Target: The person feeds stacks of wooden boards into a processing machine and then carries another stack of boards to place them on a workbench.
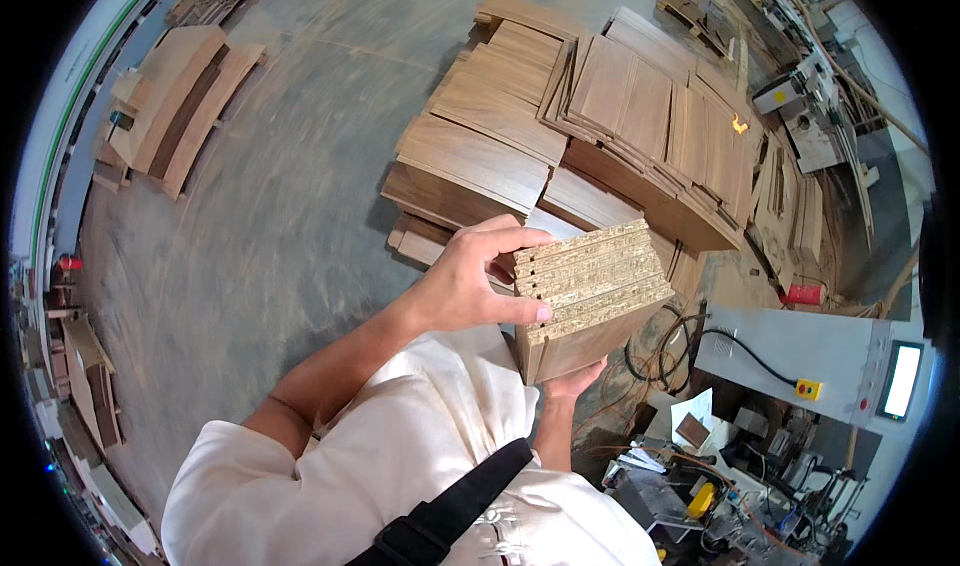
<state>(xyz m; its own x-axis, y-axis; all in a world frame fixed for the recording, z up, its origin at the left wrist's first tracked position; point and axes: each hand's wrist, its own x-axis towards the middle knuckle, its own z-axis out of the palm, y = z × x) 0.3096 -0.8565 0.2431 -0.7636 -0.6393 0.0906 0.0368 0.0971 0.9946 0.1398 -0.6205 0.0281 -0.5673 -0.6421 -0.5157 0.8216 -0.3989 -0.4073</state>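
Note:
A stack of several chipboard panels (598, 281) with wood-grain faces is held up in front of my body, raw speckled edges upward. My left hand (470, 276) grips its left end, thumb and fingers spread across the panel edges. Small dark notches or holes show along that end. Lower down, my right hand (578, 378) supports the stack from beneath on its right side; most of its fingers are hidden behind the panels. Just beyond the stack lie large piles of wood-grain boards (490, 156).
At the right stands a grey machine cabinet (790, 366) with a lit screen (902, 380) and a yellow switch box (808, 390). Black cable (650, 366) loops near it. Tools and clutter (720, 496) fill the lower right. Another board pile (180, 106) sits far left on the concrete floor.

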